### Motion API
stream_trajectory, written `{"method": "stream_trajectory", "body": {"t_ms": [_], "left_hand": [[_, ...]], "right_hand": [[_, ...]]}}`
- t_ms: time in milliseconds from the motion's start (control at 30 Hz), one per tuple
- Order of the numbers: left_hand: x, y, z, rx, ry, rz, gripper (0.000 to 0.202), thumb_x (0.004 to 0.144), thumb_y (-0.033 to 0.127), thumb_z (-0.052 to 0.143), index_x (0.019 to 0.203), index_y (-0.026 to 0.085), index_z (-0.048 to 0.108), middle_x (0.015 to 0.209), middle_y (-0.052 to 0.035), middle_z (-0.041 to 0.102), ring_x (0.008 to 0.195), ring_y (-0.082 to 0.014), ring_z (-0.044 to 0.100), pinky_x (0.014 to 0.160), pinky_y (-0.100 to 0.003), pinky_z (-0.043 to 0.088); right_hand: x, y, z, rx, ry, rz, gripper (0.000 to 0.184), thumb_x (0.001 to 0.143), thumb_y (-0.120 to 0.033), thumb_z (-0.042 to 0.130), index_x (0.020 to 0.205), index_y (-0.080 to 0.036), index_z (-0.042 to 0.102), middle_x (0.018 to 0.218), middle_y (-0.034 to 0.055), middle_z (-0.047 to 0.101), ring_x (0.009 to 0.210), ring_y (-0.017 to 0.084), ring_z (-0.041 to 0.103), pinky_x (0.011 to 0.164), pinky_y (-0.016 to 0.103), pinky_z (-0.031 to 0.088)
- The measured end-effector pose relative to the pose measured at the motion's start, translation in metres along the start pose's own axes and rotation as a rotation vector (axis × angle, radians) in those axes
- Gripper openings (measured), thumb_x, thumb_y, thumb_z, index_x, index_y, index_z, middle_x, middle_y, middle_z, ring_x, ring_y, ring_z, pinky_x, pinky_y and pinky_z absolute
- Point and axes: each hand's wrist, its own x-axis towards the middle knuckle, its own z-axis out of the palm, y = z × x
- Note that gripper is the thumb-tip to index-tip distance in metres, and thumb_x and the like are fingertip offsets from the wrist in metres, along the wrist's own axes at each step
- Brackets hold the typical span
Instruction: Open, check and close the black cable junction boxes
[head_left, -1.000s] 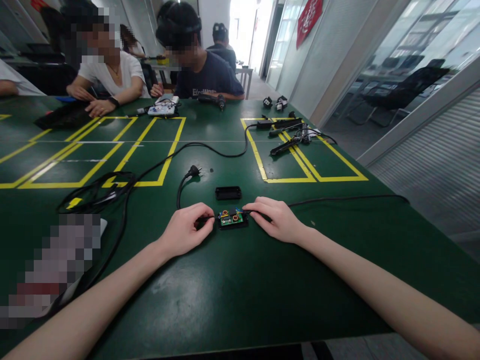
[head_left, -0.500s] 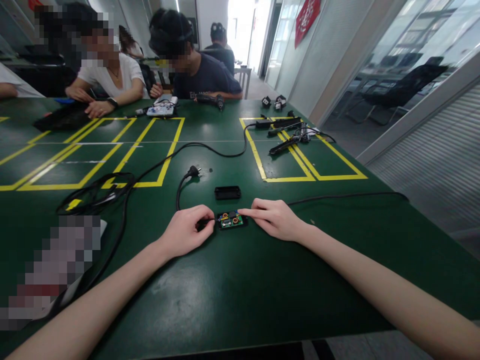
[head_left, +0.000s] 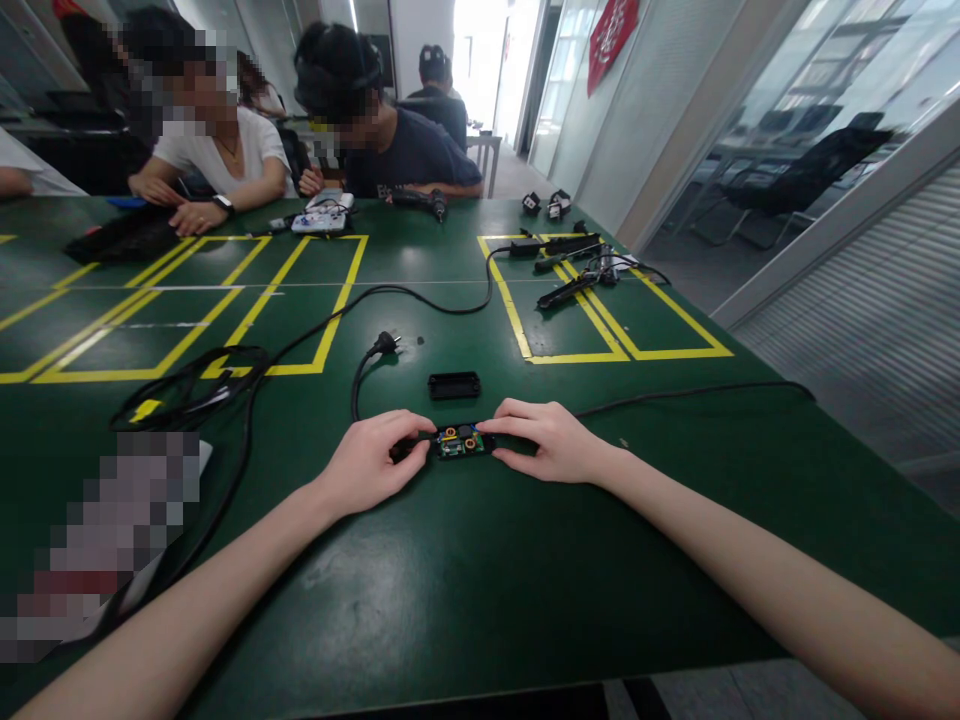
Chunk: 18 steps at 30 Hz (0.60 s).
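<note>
On the green table, a small open black case (head_left: 465,456) lies flat with a green circuit board (head_left: 459,441) inside. Copper ring coils and coloured wires show on the board. My left hand (head_left: 379,455) is curled at the case's left end, thumb and forefinger closed round a black cable, partly hidden under the palm. At the opposite end, my right hand (head_left: 551,440) grips the case between forefinger and thumb. Just beyond it rests a separate black cover (head_left: 454,385), hollow side up. Behind my left hand, a black power plug (head_left: 385,343) lies on its cord.
A coiled black cable (head_left: 195,385) lies at left, above a pixelated flat object (head_left: 112,540). Black tools and parts (head_left: 570,270) sit within yellow tape at the back right. Another cable (head_left: 697,392) runs off to the right. Two people sit across the table, near a power drill (head_left: 424,203).
My right thumb has come to the lower right corner of the case, and the forefinger now rests on its upper right edge. My left hand stays nearly in place.
</note>
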Motion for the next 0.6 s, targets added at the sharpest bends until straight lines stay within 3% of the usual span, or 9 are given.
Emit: {"method": "stream_trajectory", "body": {"t_ms": [200, 600], "left_hand": [[-0.0002, 0.0005, -0.0005, 0.011, -0.004, 0.016, 0.026, 0.097, 0.025, 0.054, 0.112, 0.021, 0.075, 0.088, -0.0034, 0.073, 0.073, -0.0158, 0.066, 0.065, -0.026, 0.052], [0.0003, -0.0014, 0.0000, 0.014, 0.012, 0.031, 0.023, 0.098, 0.024, 0.056, 0.104, 0.022, 0.078, 0.088, -0.0042, 0.072, 0.079, -0.0178, 0.068, 0.070, -0.027, 0.054]], "right_hand": [[-0.0012, 0.0031, 0.0013, -0.006, 0.003, -0.002, 0.029, 0.099, -0.031, 0.063, 0.126, -0.020, 0.068, 0.105, 0.0078, 0.072, 0.085, 0.017, 0.071, 0.070, 0.027, 0.055], [-0.0005, 0.0044, 0.0023, 0.024, -0.006, 0.020, 0.025, 0.103, -0.032, 0.061, 0.123, -0.021, 0.070, 0.103, 0.0072, 0.072, 0.086, 0.017, 0.071, 0.072, 0.028, 0.056]]}}
